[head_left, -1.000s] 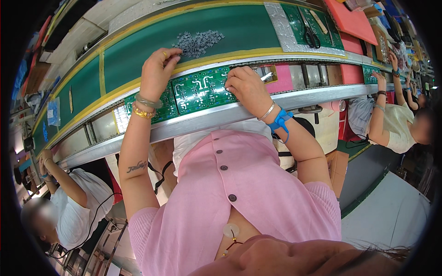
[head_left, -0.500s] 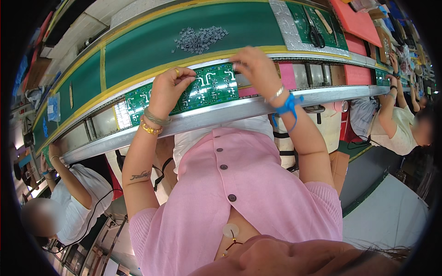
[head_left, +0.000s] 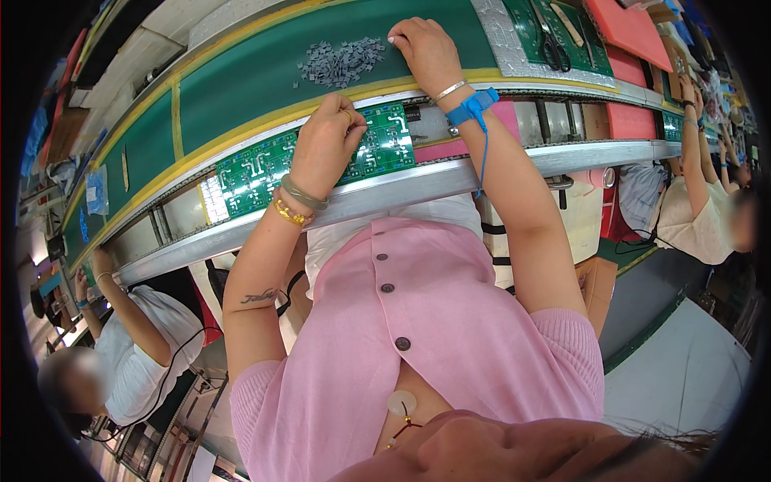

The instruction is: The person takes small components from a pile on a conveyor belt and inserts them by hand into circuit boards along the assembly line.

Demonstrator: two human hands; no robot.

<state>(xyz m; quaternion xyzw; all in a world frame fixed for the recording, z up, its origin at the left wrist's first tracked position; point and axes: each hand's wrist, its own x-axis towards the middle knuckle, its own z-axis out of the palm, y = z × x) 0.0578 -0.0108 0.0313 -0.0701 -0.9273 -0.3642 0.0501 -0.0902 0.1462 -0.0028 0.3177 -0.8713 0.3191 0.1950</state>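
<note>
Circuit boards (head_left: 245, 178), likely stiff, are best held by their edges. Over them, the left hand (head_left: 325, 138) is curled; its grip cannot be told. At its twelve o'clock, light grey parts (head_left: 341, 64) are heaped, best pinched singly; at the heap's three o'clock, the right hand (head_left: 430, 55) is bent, its grip likewise unclear.

left hand (head_left: 329, 138): curled, palm down | right hand (head_left: 429, 55): loosely curled, farther forward | arms (head_left: 522, 197): extended

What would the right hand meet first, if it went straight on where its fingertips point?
Probably the small grey parts, heaped just left of the right hand; its height is hard to judge.
</note>
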